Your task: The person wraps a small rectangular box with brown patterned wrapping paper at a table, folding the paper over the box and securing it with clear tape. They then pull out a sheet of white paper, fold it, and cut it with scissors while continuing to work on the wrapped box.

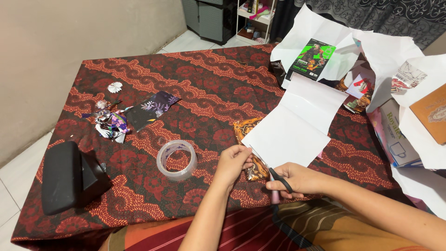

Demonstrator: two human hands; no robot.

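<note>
Left hand [233, 162]: forearm angled up-right, fingers pinching the white paper [292, 130] edge.
Right hand [297, 180]: fingers closed through scissors [271, 174] handles, blades at the paper's corner.
Tape roll [177, 159]: on surface, just left.

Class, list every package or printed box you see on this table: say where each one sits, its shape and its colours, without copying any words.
Black and bright green rectangular box: far side of the table, lying on white paper, a figure pictured on its front.
White and pale blue carton: right edge, partly under white sheets, with pink at its near side.
Brown flat cardboard box: far right, cut off by the frame.
Small red and white printed packet: between the white sheets, details unclear.
</note>
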